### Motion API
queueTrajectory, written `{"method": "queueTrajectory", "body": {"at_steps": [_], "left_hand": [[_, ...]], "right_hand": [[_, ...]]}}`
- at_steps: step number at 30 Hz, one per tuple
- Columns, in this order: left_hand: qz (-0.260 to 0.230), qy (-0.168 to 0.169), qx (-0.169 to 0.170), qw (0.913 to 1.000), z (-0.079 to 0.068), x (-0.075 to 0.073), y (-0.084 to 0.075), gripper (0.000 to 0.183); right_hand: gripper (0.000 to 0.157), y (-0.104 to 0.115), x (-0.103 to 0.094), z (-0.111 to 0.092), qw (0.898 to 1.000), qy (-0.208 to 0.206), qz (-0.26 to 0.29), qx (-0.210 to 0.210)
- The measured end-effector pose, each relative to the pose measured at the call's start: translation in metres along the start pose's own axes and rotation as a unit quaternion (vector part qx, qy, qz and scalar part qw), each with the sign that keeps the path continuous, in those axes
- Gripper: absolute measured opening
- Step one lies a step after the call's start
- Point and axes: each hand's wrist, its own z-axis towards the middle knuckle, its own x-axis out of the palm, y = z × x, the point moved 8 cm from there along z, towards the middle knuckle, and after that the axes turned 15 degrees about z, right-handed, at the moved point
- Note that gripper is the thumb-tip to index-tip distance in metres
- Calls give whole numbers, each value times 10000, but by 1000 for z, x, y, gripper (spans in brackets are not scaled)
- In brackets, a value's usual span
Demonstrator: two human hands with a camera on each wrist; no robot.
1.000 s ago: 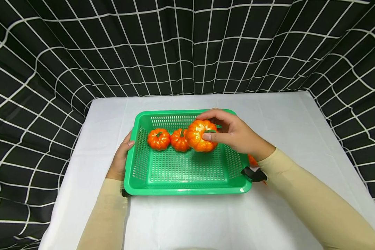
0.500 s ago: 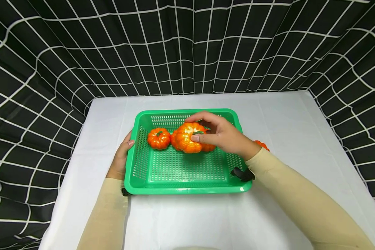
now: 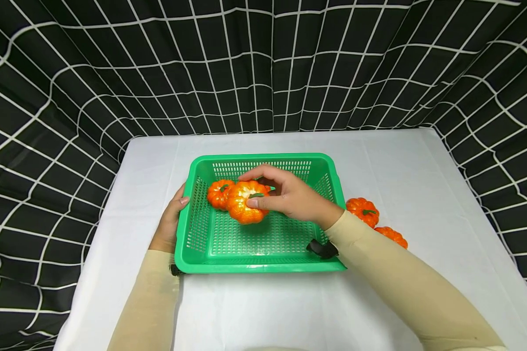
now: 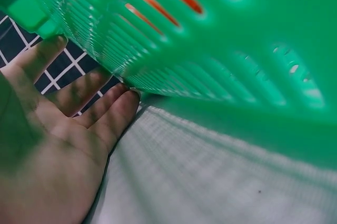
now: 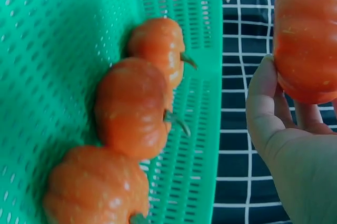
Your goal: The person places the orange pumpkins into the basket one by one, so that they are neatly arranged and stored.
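Note:
My right hand point(image 3: 294, 195) pinches a glossy orange pumpkin point(image 3: 245, 207) with a green stem, thumb on its near side and fingers behind. It is above the green plastic basket point(image 3: 263, 268) in the head view. Below it, in the right wrist view, a row of three pumpkins lies along the basket's far side: a far one point(image 5: 158, 45), a middle one point(image 5: 131, 108) and a near one point(image 5: 95, 187). My left hand point(image 3: 169, 222) rests at the basket's left side, thumb at the rim; its nearly straight fingers point(image 4: 113, 113) touch the slotted outer wall in the left wrist view.
Two more pumpkins lie on the white cloth right of the basket, one beside the rim point(image 3: 362, 210) and one partly behind the right sleeve point(image 3: 392, 236). A black curtain point(image 3: 263, 68) with white grid lines surrounds the table point(image 3: 263, 312).
My right hand has carried its pumpkin leftward and slightly nearer over the basket. The two pumpkins on the cloth have come into view from behind the right arm. The left hand stays put.

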Motion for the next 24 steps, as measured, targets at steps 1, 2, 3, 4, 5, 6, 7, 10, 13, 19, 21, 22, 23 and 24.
{"method": "queueTrajectory", "body": {"at_steps": [1,2,3,4,5,6,7,10,13,19,21,22,23,24], "left_hand": [[5,7,4,10000,0,0,0,74],[-2,18,4,10000,0,0,1,74],[2,28,8,10000,1,0,1,74],[2,31,10,10000,1,0,2,74],[-2,26,11,10000,1,-1,2,74],[9,23,17,10000,1,-1,3,74],[10,19,25,10000,1,-2,3,74],[49,-24,23,10000,1,-3,3,74],[95,-43,32,9999,0,-3,1,74],[80,-46,93,9999,1,1,-5,73],[45,-38,98,9999,1,2,-5,73],[30,-30,95,9999,1,2,-6,73],[31,-25,94,9999,2,3,-5,73],[18,-41,82,10000,2,2,-5,74]], "right_hand": [[43,-2,2,1,10000,15,36,35],[43,-3,3,2,9999,16,67,73],[43,-5,4,3,9999,17,84,102],[43,-6,6,4,9999,20,107,126],[43,-7,7,5,9997,37,169,154],[43,-7,9,6,9996,55,227,166],[43,-8,10,7,9995,65,251,175],[44,-8,16,13,9995,109,232,167],[45,-7,23,19,9996,170,185,125],[45,-3,36,31,9995,285,116,0],[45,-2,38,35,9995,294,97,-42],[46,-2,39,36,9995,295,81,-52],[46,-4,40,37,9995,310,61,-56],[46,-6,40,39,9995,316,22,-32]]}}
